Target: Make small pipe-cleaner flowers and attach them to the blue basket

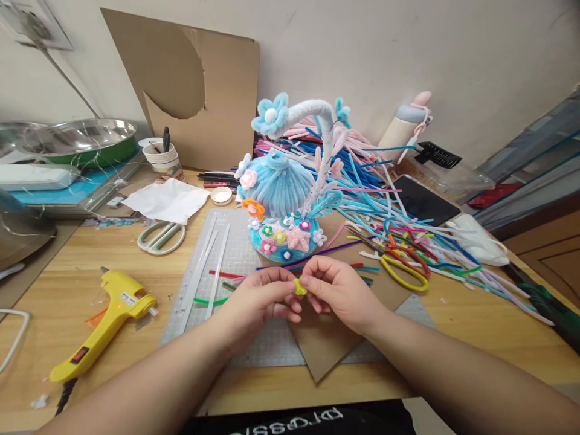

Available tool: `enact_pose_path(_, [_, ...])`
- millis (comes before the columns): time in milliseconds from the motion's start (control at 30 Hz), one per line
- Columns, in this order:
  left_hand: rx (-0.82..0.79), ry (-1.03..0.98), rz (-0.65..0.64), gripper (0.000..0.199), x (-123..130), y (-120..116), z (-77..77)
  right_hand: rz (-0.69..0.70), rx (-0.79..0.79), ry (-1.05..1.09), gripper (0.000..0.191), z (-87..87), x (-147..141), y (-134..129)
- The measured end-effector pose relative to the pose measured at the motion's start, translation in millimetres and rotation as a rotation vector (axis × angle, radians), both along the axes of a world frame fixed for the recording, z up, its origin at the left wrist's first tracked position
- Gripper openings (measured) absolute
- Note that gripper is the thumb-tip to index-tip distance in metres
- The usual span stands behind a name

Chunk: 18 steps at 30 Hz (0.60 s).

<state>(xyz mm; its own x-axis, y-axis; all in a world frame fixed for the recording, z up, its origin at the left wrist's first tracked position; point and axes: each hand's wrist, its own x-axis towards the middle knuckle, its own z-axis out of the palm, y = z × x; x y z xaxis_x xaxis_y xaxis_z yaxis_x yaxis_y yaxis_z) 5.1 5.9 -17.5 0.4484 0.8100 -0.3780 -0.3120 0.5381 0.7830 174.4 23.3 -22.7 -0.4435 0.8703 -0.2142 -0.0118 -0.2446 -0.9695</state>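
Head view: left hand and right hand, fingertips pinching small yellow piece between them, above cardboard sheet, just before blue craft model. Cardboard corner near table's front edge. Open wood between cutting mat and yellow glue gun.

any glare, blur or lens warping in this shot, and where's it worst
head view: wide-lens stretching, strongest toward the edges; head view: bright glints inside the green-sided metal pan, otherwise fairly soft light on the pale wall; head view: the small yellow piece looks slightly soft, its fine detail hard to tell
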Motion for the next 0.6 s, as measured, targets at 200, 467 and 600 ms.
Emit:
enact_pose_path(200, [0.013, 0.024, 0.001, 0.023, -0.1, 0.7, 2.1, 0.024, -0.006, 0.024, 0.026, 4.2, -0.6, -1.1])
enact_pose_path(467, [0.127, 0.140, 0.077, 0.018, -0.3, 2.4, 0.8, -0.001, 0.147, -0.132, 0.014, 4.1, -3.0, -5.1])
enact_pose_path(600, [0.182, 0.187, 0.083, 0.021, 0.1, 2.3, -1.0, -0.025, 0.322, -0.248, 0.010, 2.7, -2.7, -8.7])
